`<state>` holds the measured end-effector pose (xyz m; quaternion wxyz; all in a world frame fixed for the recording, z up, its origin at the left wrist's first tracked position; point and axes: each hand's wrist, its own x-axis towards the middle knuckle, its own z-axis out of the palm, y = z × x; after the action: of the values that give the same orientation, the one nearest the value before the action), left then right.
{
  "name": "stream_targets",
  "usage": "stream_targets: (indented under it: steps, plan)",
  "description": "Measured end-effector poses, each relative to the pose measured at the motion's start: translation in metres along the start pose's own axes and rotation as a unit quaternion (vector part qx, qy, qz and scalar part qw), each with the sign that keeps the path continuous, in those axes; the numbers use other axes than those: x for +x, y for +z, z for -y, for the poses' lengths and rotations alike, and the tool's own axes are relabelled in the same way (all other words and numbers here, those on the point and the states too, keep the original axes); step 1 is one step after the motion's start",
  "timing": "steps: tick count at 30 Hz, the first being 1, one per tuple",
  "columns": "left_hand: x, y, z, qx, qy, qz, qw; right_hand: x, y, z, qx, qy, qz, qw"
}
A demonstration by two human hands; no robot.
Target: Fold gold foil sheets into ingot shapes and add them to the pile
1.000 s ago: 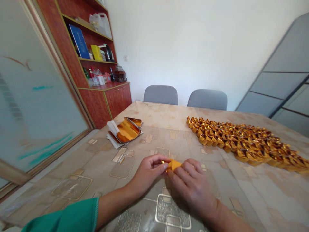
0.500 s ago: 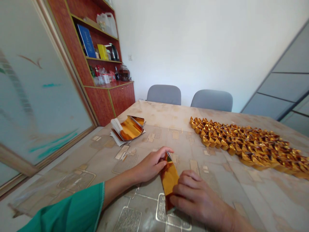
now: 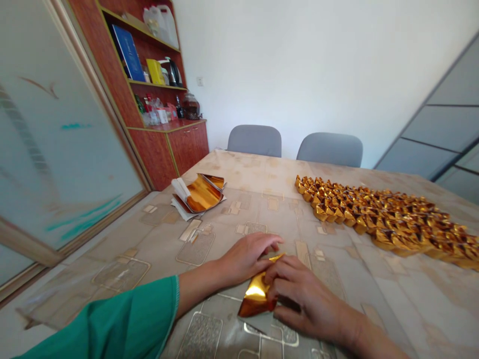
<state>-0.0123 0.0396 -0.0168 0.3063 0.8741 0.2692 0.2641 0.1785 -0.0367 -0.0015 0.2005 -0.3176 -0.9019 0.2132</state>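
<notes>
Folded shiny gold foil-paper strip (image 3: 256,294), held in right hand (image 3: 305,294), grip of left hand (image 3: 247,257) unclear: probably light, slick, easily creased, best pinched edgewise.

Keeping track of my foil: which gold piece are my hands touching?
The foil piece at your left hand and right hand; the loose pile left and folded rows right lie untouched.
</notes>
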Motion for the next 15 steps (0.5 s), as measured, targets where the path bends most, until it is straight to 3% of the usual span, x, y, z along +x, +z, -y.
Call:
stream_targets:
  steps: [4, 9, 15]
  plan:
    - [-0.012, -0.013, -0.019, 0.017, -0.012, -0.038, 0.999, 0.001, 0.006, 0.000, 0.001, 0.009, -0.017, 1.000]
    - [-0.054, -0.019, -0.051, 0.073, -0.057, 0.052, 0.994, 0.001, 0.007, 0.004, 0.024, 0.000, -0.019, 1.000]
    - [-0.090, -0.004, -0.050, 0.130, -0.088, 0.050, 0.986, 0.002, 0.007, 0.007, 0.017, 0.019, -0.003, 1.000]
